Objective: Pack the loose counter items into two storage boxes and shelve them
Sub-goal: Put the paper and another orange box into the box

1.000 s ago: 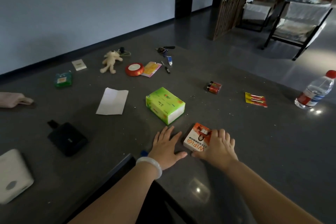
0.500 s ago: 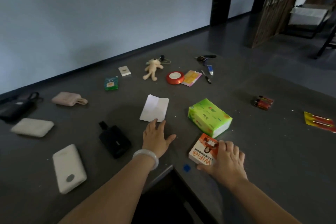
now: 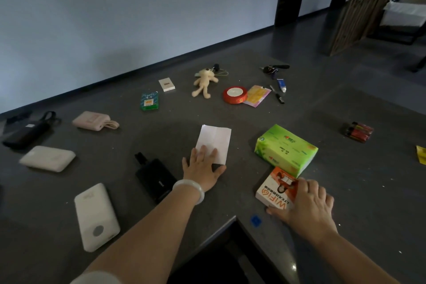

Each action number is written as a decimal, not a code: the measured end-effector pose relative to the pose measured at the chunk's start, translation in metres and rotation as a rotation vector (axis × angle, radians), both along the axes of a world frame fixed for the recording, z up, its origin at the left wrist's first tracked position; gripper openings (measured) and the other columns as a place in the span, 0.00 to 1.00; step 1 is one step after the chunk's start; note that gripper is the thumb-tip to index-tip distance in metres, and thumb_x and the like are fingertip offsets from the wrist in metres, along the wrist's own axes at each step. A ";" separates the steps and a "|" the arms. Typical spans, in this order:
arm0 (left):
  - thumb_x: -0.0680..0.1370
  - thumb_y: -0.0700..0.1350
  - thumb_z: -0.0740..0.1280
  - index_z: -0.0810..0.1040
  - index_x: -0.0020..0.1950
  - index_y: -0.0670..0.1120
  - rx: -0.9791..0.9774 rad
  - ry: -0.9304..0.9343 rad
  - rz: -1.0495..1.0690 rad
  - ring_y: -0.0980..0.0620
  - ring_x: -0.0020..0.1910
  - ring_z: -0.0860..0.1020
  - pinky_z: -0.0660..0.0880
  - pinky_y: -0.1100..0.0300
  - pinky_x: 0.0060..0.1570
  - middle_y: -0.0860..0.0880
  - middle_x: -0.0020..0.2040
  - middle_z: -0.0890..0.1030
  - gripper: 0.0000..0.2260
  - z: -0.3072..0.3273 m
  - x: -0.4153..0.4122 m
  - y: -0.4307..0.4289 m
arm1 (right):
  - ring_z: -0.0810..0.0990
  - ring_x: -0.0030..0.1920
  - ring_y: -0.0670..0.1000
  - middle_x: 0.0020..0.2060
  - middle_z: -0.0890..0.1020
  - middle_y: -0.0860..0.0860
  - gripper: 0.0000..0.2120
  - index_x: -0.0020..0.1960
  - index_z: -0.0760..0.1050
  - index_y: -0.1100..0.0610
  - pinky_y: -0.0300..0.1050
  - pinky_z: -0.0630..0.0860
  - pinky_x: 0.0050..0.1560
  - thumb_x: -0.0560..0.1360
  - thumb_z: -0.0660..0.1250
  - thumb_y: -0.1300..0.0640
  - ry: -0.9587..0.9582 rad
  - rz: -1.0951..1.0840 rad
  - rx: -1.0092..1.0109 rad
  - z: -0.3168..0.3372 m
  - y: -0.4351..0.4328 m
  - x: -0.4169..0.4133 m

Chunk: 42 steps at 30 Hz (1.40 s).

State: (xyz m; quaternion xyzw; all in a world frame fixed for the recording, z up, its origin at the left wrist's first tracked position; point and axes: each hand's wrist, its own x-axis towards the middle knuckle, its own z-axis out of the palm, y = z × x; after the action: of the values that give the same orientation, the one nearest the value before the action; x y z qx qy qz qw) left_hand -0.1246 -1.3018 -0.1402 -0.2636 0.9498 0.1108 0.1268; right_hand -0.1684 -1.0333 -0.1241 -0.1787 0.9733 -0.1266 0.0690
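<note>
Packing has barely begun: no storage box shows, and everything lies loose on the desk (image 3: 345, 191). The right hand (image 3: 309, 205) closes its grip on the orange box (image 3: 276, 189), printed "WiFi6". Left of it, the left hand (image 3: 202, 168) rests open, fingers on the white paper (image 3: 215, 139). Just behind the orange box sits the green tissue pack (image 3: 285, 147), its writing unreadable.

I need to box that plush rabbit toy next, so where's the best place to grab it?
Probably pinch the plush rabbit around its body, coming straight down from above. It lies flat on the counter with limbs spread, apart from the red tape roll beside it. Its thin cord near the head looks less secure.
</note>
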 end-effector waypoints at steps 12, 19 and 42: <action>0.72 0.60 0.72 0.53 0.79 0.44 0.094 0.216 0.393 0.40 0.75 0.59 0.61 0.47 0.73 0.40 0.75 0.60 0.45 0.018 -0.008 -0.005 | 0.62 0.69 0.53 0.67 0.64 0.51 0.55 0.73 0.57 0.54 0.53 0.57 0.71 0.58 0.66 0.23 -0.007 -0.003 0.002 0.002 0.001 0.001; 0.73 0.50 0.74 0.69 0.68 0.43 0.254 0.369 0.454 0.43 0.66 0.72 0.72 0.49 0.63 0.43 0.65 0.73 0.28 0.015 -0.002 -0.006 | 0.62 0.69 0.53 0.68 0.64 0.51 0.55 0.74 0.57 0.54 0.53 0.57 0.72 0.58 0.65 0.22 0.002 0.008 -0.003 0.002 -0.001 0.004; 0.76 0.38 0.69 0.76 0.48 0.47 0.710 0.682 0.306 0.51 0.42 0.77 0.73 0.59 0.39 0.48 0.44 0.79 0.05 0.074 0.057 0.099 | 0.60 0.72 0.53 0.67 0.65 0.49 0.54 0.73 0.58 0.53 0.54 0.47 0.77 0.57 0.72 0.28 0.016 -0.040 -0.112 0.029 0.128 0.043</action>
State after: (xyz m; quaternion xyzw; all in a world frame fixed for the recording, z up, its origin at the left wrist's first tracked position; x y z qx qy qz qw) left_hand -0.0680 -1.2025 -0.0659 -0.2892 0.7915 0.5235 -0.1259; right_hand -0.1255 -0.9053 -0.0950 -0.1639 0.9686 -0.1806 0.0483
